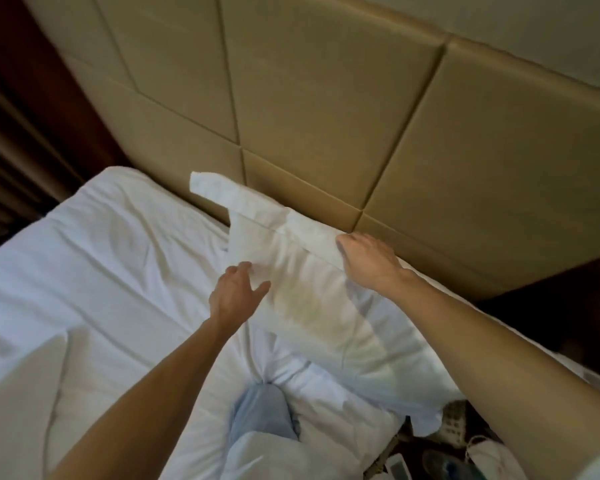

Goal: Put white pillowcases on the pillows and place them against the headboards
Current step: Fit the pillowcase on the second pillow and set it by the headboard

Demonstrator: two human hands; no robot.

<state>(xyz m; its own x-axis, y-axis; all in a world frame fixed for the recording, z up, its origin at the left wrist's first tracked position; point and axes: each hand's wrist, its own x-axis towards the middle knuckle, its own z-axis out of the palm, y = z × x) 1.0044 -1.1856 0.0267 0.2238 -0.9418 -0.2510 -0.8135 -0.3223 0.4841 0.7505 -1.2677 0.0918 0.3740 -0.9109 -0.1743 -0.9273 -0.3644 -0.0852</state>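
Blur: pillow (309,299) smeared by motion, seams hard to read.
Hidden: pillow's R end behind R forearm; fingertips of L hand (234,294) partly lost vs white cloth.
Pillow: in white case, on bed, long top edge leaning on headboard (326,98); loose case flap (215,192) sticks up at L end.
L hand: fingers spread, thumb apart, touching pillow front, no grip.
R hand (368,261): fingers about straight, laid along top edge by headboard.
Around: rumpled sheet (101,271); knee in pale blue (260,410) on bed; floor clutter (465,445) btm R, unclear.

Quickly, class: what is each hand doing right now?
Left hand: open, touching the pillow.
Right hand: rests on the pillow's top edge; whether it grips cannot be told.
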